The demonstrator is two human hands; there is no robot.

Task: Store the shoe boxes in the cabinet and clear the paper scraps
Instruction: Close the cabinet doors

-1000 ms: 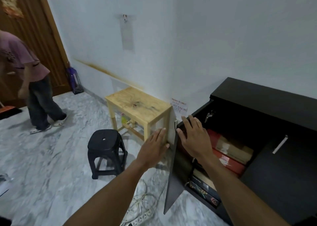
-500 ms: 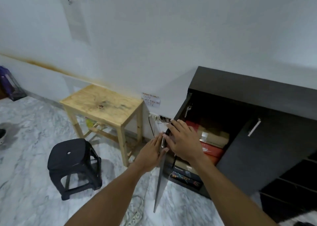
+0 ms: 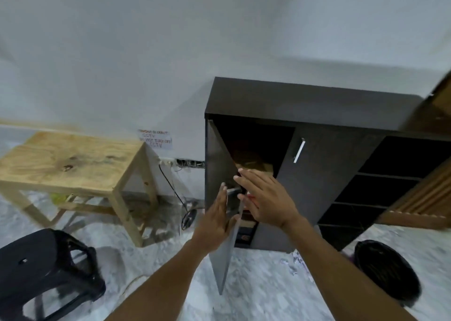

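Note:
A black cabinet (image 3: 312,103) stands against the white wall. Its left door (image 3: 219,164) hangs partly open and its right door (image 3: 324,174) is closed. Stacked shoe boxes (image 3: 253,161) show in the gap, brown on top, red and dark ones lower down. My left hand (image 3: 216,219) lies flat with straight fingers against the outer face of the left door. My right hand (image 3: 264,198) is open in front of the gap, fingers spread at the door's free edge. White paper scraps (image 3: 296,262) lie on the marble floor at the cabinet's foot.
A black waste bin (image 3: 388,274) stands on the floor at the right. Open black shelves (image 3: 390,181) adjoin the cabinet. A wooden table (image 3: 73,164) and black plastic stool (image 3: 46,267) are at the left. A power strip and cable (image 3: 175,189) run along the wall.
The view has swung right, bringing the bin and scraps into sight. The left door has swung further toward closed, with both hands moving along with it.

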